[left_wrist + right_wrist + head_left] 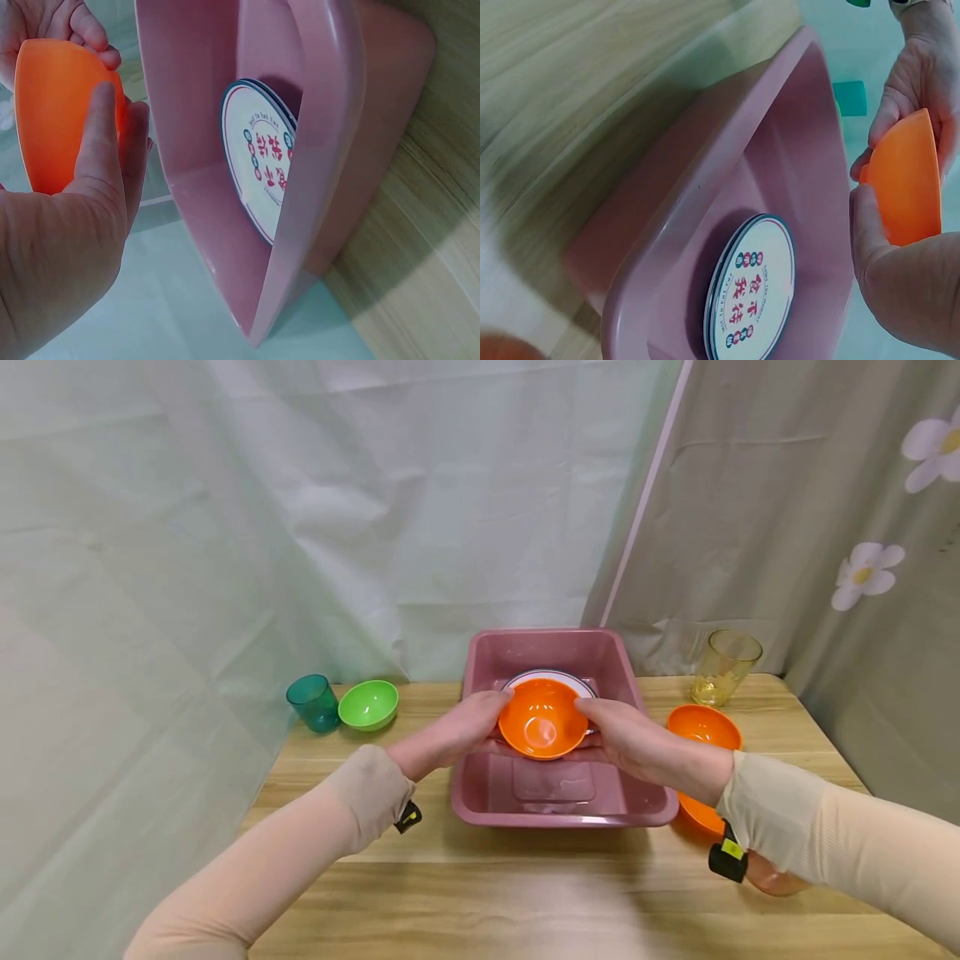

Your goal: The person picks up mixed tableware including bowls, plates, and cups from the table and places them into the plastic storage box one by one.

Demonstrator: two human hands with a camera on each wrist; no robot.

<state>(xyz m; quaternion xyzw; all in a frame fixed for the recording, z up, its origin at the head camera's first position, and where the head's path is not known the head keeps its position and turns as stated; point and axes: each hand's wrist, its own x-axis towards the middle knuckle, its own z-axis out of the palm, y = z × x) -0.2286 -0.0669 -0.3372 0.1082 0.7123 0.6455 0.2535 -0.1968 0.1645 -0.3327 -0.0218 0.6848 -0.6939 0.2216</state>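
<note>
An orange bowl [543, 720] is held over the pink basin [564, 819], its open top tilted toward the head camera. My left hand [474, 720] grips its left side, thumb at the rim and fingers beneath. On the opposite side my right hand [630, 739] holds it the same way. In the left wrist view the bowl [56, 112] shows side-on, clear of the basin. White plates with dark rims and red lettering lie stacked inside the basin; the top plate [754, 292] faces up. From the head, the bowl hides most of that stack.
A teal cup [313, 703] and a green bowl [368, 705] stand left of the basin. To its right are a yellowish glass [723, 668], an orange bowl [705, 725], another orange piece [701, 814] and a clear pinkish item [776, 878], partly behind my right arm. Curtains hang behind the table.
</note>
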